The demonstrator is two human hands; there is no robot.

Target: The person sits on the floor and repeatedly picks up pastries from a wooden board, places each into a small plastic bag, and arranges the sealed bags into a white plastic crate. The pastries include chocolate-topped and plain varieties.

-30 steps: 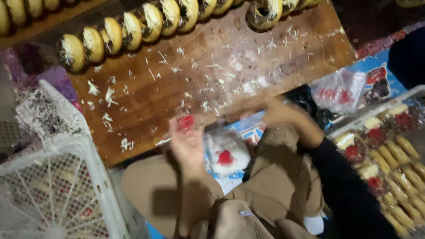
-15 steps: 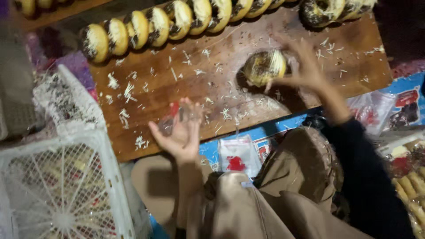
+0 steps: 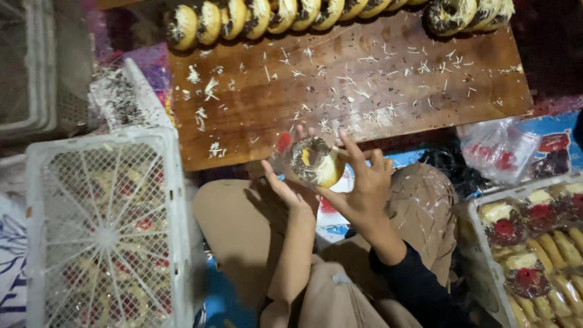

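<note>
Since half a second ago the right hand (image 3: 364, 188) has come back from the far side of the worktop (image 3: 364, 91) with a sprinkle-topped doughnut (image 3: 316, 163), and both hands now meet low in front of the body, above the lap.

Largest to smallest:

Wooden worktop — brown board, strewn with white shavings and dark sprinkles; a row of coated doughnuts (image 3: 267, 15) stands on edge along its far side.

White plastic crate (image 3: 103, 231) — at the left, lattice lid, packed items dimly visible through it.

Tray of packed pastries (image 3: 534, 249) — at the right, some with red centres, long rolls beside them.

Loose clear bag (image 3: 495, 149) — lies just off the worktop's near right corner.

Hands — right hand closed on the doughnut, fingers wrapped round its side. Left hand (image 3: 285, 188) is open-palmed, thumb and fingers spread against a thin clear wrapper (image 3: 284, 149) that carries a red mark; the wrapper sits around or just behind the doughnut — cannot tell which.

Doughnut — held in the air just past the worktop's near edge, touching both hands.
</note>
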